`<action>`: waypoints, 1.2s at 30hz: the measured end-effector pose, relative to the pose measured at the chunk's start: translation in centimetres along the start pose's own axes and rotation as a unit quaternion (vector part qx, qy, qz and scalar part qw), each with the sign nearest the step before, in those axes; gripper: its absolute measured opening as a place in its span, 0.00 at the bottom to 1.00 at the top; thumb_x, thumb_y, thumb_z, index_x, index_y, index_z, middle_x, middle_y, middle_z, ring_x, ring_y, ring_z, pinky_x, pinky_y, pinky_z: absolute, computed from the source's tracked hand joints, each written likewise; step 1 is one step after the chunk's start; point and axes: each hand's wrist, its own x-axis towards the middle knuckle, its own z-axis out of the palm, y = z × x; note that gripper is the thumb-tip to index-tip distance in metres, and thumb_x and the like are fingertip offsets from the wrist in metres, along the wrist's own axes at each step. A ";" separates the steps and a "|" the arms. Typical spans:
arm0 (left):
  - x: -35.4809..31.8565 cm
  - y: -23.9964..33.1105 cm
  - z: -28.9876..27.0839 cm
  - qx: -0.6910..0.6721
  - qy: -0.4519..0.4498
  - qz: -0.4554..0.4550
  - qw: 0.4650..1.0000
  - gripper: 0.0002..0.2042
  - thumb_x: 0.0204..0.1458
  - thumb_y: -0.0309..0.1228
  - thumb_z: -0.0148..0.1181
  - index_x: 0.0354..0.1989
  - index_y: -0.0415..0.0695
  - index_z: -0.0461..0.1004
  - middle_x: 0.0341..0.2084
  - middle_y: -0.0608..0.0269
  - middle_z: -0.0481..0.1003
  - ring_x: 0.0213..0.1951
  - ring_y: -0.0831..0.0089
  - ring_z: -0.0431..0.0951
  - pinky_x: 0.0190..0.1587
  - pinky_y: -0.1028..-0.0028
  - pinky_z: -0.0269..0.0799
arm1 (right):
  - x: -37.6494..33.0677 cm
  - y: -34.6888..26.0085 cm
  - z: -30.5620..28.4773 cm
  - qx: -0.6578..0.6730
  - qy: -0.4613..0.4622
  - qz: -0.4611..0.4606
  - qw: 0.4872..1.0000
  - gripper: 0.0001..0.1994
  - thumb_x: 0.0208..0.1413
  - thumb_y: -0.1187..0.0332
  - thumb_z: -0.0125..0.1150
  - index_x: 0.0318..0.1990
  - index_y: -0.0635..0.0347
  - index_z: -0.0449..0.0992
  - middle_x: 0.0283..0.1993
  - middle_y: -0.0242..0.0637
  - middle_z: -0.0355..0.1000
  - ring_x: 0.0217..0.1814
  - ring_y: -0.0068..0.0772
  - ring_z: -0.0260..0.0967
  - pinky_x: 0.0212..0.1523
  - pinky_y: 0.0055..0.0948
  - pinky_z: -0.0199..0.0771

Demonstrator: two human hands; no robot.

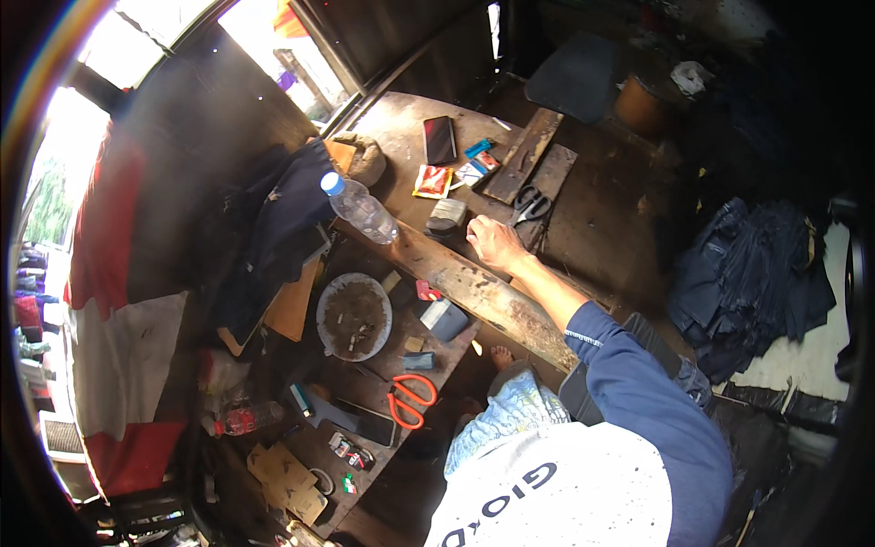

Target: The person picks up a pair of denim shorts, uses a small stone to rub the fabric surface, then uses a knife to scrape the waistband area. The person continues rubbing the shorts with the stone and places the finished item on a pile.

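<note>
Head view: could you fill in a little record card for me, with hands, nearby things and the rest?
Right hand: over the table, fingers bent; whether it holds anything is unclear
Left hand: out of sight
Nearest to the right hand: grey block and dark-handled scissors
Farther along the table: red packet
Left of the hand: blue-capped bottle, upright
Lower left: round bowl with dark contents; orange-handled scissors
Far right: heap of dark cloth
</note>
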 end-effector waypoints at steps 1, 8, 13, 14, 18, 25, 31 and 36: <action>0.1 0.4 0.5 -0.022 -0.008 -0.006 1.000 0.14 0.62 0.39 0.50 0.45 0.41 0.75 0.23 0.68 0.69 0.18 0.76 0.65 0.20 0.79 0.56 | -0.8 0.0 -0.3 0.021 0.026 0.001 0.999 0.07 0.59 0.66 0.60 0.39 0.58 0.73 0.40 0.46 0.72 0.44 0.54 0.74 0.43 0.49 0.76; -1.7 4.1 5.2 -0.228 -0.218 -0.081 0.946 0.15 0.62 0.38 0.52 0.45 0.38 0.74 0.26 0.66 0.71 0.17 0.78 0.65 0.19 0.80 0.57 | -2.5 -0.9 0.8 -0.016 0.002 0.080 0.997 0.16 0.54 0.68 0.67 0.50 0.54 0.76 0.50 0.43 0.71 0.54 0.50 0.72 0.53 0.44 0.75; -5.5 5.4 3.1 -0.179 -0.273 -0.050 0.944 0.15 0.62 0.43 0.51 0.38 0.41 0.72 0.23 0.67 0.69 0.16 0.79 0.63 0.17 0.80 0.52 | 1.0 -1.5 2.4 -0.065 -0.001 0.126 0.990 0.18 0.52 0.62 0.70 0.50 0.55 0.78 0.50 0.45 0.71 0.58 0.52 0.69 0.57 0.47 0.72; -6.4 5.1 1.9 -0.180 -0.314 -0.031 0.932 0.15 0.63 0.43 0.50 0.37 0.42 0.71 0.21 0.67 0.68 0.15 0.79 0.63 0.16 0.81 0.51 | 1.7 -1.6 2.7 -0.051 -0.030 0.160 0.985 0.20 0.51 0.61 0.71 0.50 0.56 0.77 0.53 0.44 0.70 0.60 0.51 0.67 0.59 0.47 0.71; -7.7 3.1 -1.0 -0.162 -0.206 -0.146 0.954 0.16 0.64 0.45 0.49 0.38 0.42 0.71 0.19 0.68 0.67 0.15 0.80 0.64 0.16 0.83 0.52 | 3.3 -1.8 3.7 -0.047 -0.025 0.215 0.975 0.23 0.48 0.56 0.73 0.48 0.58 0.78 0.56 0.43 0.68 0.63 0.49 0.63 0.61 0.47 0.69; -10.4 0.8 -3.8 -0.100 -0.208 -0.139 0.963 0.18 0.63 0.48 0.49 0.38 0.43 0.70 0.14 0.66 0.66 0.14 0.78 0.63 0.16 0.80 0.53 | 3.4 -1.2 4.5 -0.025 0.037 0.189 0.981 0.10 0.48 0.67 0.70 0.39 0.56 0.82 0.46 0.46 0.76 0.52 0.50 0.75 0.52 0.45 0.75; -11.8 1.0 -1.4 -0.108 -0.259 -0.151 0.948 0.17 0.63 0.46 0.49 0.38 0.42 0.69 0.16 0.64 0.69 0.15 0.78 0.65 0.17 0.79 0.54 | 3.8 -1.4 1.4 0.118 0.027 0.146 0.982 0.09 0.48 0.70 0.69 0.38 0.59 0.79 0.34 0.42 0.80 0.39 0.43 0.80 0.42 0.39 0.79; -11.1 1.9 0.7 -0.115 -0.345 -0.147 0.920 0.17 0.59 0.41 0.48 0.44 0.38 0.69 0.28 0.60 0.70 0.18 0.77 0.66 0.20 0.81 0.57 | -4.1 -1.7 -5.6 0.265 0.189 0.051 0.944 0.07 0.52 0.74 0.69 0.40 0.61 0.82 0.30 0.32 0.81 0.32 0.16 0.76 0.35 0.21 0.78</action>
